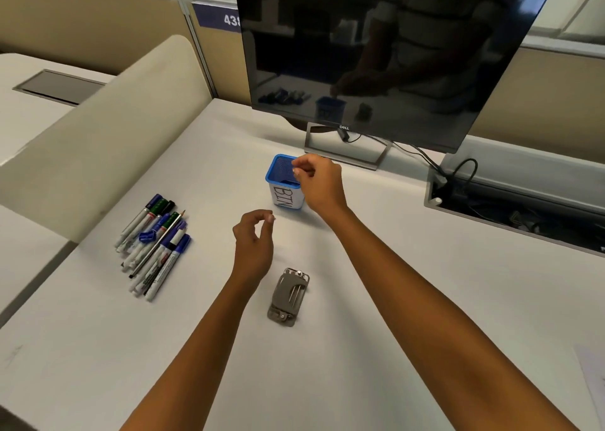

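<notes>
A blue mesh bin with a white label reading "BIN" stands upright on the white desk, in front of the monitor stand. My right hand is at the bin's right rim, thumb and fingertips pinched together over the opening. Whether they pinch something small or the rim itself is too small to tell. My left hand hovers above the desk, nearer me and left of the bin, with fingers loosely curled and nothing in them. A grey metal clip-like device lies flat just right of my left wrist.
A pile of several markers and a pencil lies at the left of the desk. A dark Dell monitor on its stand fills the back. A cable tray with wires is sunk into the desk at the right. A beige partition borders the left.
</notes>
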### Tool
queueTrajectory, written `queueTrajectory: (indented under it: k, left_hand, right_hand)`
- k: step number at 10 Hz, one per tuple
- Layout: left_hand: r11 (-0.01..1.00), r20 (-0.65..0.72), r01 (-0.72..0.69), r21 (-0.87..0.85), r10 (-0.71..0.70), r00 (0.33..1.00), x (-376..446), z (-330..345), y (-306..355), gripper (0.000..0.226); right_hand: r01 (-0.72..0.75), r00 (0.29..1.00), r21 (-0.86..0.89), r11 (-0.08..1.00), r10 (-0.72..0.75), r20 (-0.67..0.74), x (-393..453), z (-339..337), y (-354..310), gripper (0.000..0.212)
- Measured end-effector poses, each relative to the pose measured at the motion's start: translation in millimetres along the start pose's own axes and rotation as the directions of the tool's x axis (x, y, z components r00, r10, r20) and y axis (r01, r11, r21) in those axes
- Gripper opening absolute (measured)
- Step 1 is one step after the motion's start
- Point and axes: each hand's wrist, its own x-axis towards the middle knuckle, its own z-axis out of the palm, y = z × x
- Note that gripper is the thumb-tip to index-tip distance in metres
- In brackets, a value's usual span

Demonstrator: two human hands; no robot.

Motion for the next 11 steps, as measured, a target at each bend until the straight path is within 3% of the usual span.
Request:
queueTrajectory:
  k: [3,7,9,10,11]
  left_hand:
    - [0.998,-0.089,0.032,0.055,-0.027,0.996,37.8,5.8,22.5,0.022]
    - [0.956,-0.044,-0.151,0.251,0.167,0.985,109.3,24.1,50.2,0.025]
    - [0.962,-0.046,-0.134,0.238,0.149,0.988,108.9,17.5,50.0,0.012]
    - [0.971,-0.067,-0.112,0.210,0.128,0.989,100.2,15.0,52.8,0.019]
    - [0.943,-0.055,-0.282,0.179,0.296,0.954,65.0,23.1,38.1,0.021]
  right_hand:
    - [-0.036,0.998,-0.032,0.999,0.034,-0.043,15.8,3.4,8.8,0.020]
    - [-0.006,0.992,0.069,0.998,0.014,-0.124,-25.0,-20.4,42.0,0.018]
    - [-0.016,0.985,0.132,0.991,0.039,-0.170,-46.6,-31.4,58.2,0.016]
    - [-0.038,0.980,0.157,0.987,0.067,-0.185,-53.5,-36.7,61.8,0.014]
    - [-0.071,0.965,0.192,0.979,0.116,-0.235,-81.1,-44.4,69.7,0.014]
